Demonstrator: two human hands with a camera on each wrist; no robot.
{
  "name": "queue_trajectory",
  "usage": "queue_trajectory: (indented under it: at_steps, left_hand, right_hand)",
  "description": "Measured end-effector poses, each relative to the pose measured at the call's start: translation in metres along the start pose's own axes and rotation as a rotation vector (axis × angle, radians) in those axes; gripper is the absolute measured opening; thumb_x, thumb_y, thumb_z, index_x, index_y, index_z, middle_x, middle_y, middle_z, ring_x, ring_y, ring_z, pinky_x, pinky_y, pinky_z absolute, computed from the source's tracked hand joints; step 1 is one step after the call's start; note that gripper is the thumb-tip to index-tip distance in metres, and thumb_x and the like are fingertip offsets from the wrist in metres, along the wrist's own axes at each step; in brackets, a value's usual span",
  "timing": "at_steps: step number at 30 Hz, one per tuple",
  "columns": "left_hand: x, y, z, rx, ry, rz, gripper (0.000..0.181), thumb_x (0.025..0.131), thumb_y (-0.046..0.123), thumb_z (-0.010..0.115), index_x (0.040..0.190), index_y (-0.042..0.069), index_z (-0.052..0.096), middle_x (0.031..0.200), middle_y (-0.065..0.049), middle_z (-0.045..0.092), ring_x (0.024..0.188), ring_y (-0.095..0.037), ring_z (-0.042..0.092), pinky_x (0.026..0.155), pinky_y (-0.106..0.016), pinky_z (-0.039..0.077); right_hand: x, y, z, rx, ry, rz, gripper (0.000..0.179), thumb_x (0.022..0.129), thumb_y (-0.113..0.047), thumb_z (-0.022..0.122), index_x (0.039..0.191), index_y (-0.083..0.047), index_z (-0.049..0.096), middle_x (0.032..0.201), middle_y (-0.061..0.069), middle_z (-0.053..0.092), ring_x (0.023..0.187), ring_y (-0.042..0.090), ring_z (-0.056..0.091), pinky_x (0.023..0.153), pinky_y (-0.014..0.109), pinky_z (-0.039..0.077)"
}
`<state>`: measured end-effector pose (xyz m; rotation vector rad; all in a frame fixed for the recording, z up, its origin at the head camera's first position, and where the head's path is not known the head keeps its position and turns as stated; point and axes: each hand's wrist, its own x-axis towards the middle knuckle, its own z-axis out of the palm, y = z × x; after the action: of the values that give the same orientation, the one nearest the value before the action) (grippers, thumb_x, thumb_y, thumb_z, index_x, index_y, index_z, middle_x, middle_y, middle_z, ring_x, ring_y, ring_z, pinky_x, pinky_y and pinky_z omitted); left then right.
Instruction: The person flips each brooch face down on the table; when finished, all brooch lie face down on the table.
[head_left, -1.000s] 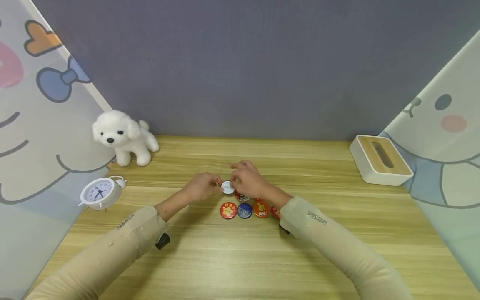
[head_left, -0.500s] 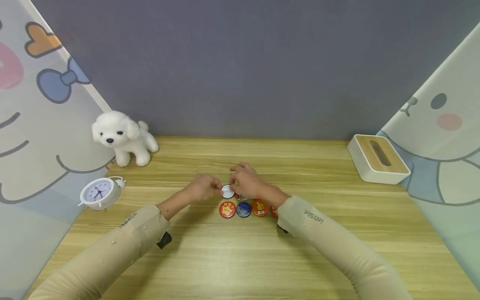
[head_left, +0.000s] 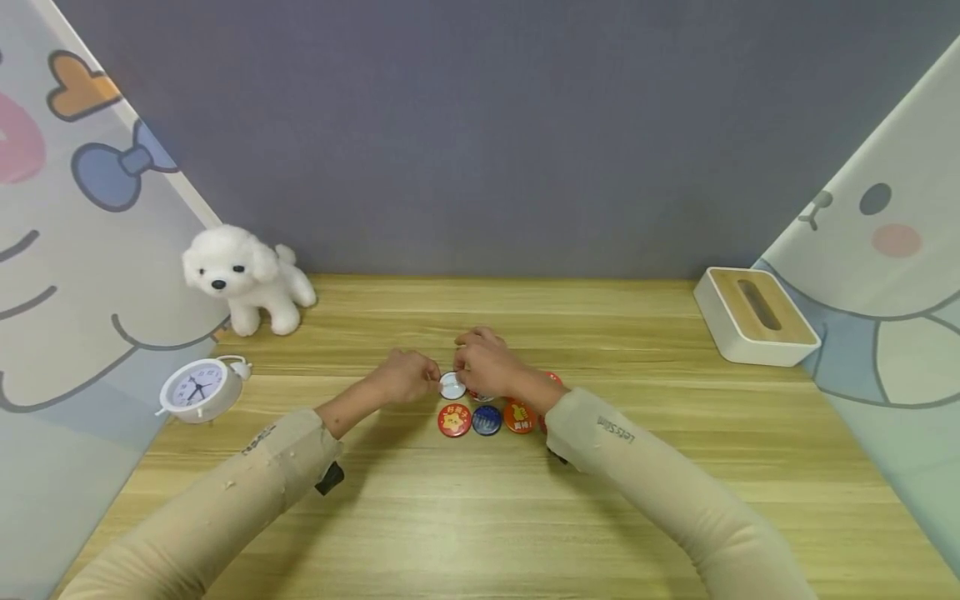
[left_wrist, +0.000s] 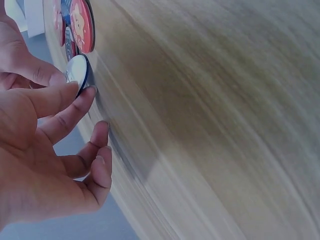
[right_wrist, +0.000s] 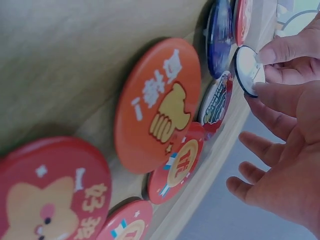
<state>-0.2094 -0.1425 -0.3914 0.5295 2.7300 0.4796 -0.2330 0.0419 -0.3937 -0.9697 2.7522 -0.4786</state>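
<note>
A round button badge (head_left: 452, 385) lies with its white back up, its dark rim showing in both wrist views. My left hand (head_left: 407, 377) pinches its left edge between thumb and forefinger. From the other side my right hand (head_left: 491, 364) pinches it, thumb on the white back and forefinger beneath; the other fingers are spread and bent. A thin pin seems to cross the back, but its catch is too small to make out. Just in front lie a red star badge (head_left: 454, 420), a blue badge (head_left: 487, 420) and an orange thumbs-up badge (right_wrist: 159, 107).
More badges, such as a red medal badge (right_wrist: 176, 162), sit partly under the right forearm. A white plush dog (head_left: 243, 279) and an alarm clock (head_left: 199, 388) stand at the left. A wood-topped tissue box (head_left: 757, 317) stands at the back right.
Both hands stay at the white-backed badge with only small finger movements. The right forearm has shifted slightly left, uncovering part of a red badge behind it. The head view has shifted a little.
</note>
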Motion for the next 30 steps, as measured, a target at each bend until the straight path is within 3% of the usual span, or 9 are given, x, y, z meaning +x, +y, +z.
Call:
queue_trajectory:
  at_steps: [6, 14, 25, 30]
  left_hand:
    - [-0.002, -0.002, 0.002, 0.055, 0.034, -0.007, 0.014, 0.094, 0.026, 0.069, 0.097, 0.013, 0.075, 0.095, -0.002, 0.074, 0.104, -0.029, 0.060, 0.100, -0.054, 0.035]
    - [-0.005, 0.001, 0.000, 0.103, 0.054, -0.009, 0.017, 0.092, 0.030, 0.071, 0.101, 0.015, 0.072, 0.079, 0.003, 0.066, 0.094, -0.023, 0.054, 0.093, -0.046, 0.034]
    - [-0.002, -0.002, 0.001, 0.150, 0.035, -0.005, 0.013, 0.091, 0.032, 0.072, 0.092, 0.019, 0.072, 0.087, 0.002, 0.067, 0.095, -0.023, 0.053, 0.093, -0.044, 0.034]
    - [-0.002, -0.001, 0.000, 0.151, 0.019, -0.036, 0.014, 0.092, 0.034, 0.071, 0.094, 0.021, 0.072, 0.097, -0.003, 0.066, 0.101, -0.027, 0.050, 0.090, -0.045, 0.037]
  right_hand:
    - [0.004, -0.001, 0.002, -0.031, -0.032, 0.004, 0.012, 0.096, -0.019, 0.065, 0.093, -0.015, 0.075, 0.149, 0.012, 0.051, 0.145, 0.037, 0.033, 0.115, 0.061, 0.030]
    - [0.007, -0.003, 0.002, -0.067, -0.073, 0.026, 0.014, 0.098, -0.019, 0.062, 0.094, -0.016, 0.075, 0.153, 0.011, 0.047, 0.148, 0.037, 0.028, 0.116, 0.062, 0.028]
    - [0.009, -0.004, 0.004, -0.075, -0.083, 0.027, 0.014, 0.098, -0.018, 0.061, 0.097, -0.016, 0.075, 0.153, 0.011, 0.047, 0.148, 0.035, 0.028, 0.116, 0.061, 0.029]
    - [0.011, -0.004, 0.007, -0.081, -0.088, 0.028, 0.014, 0.098, -0.018, 0.060, 0.097, -0.016, 0.074, 0.153, 0.011, 0.047, 0.148, 0.035, 0.027, 0.116, 0.061, 0.029]
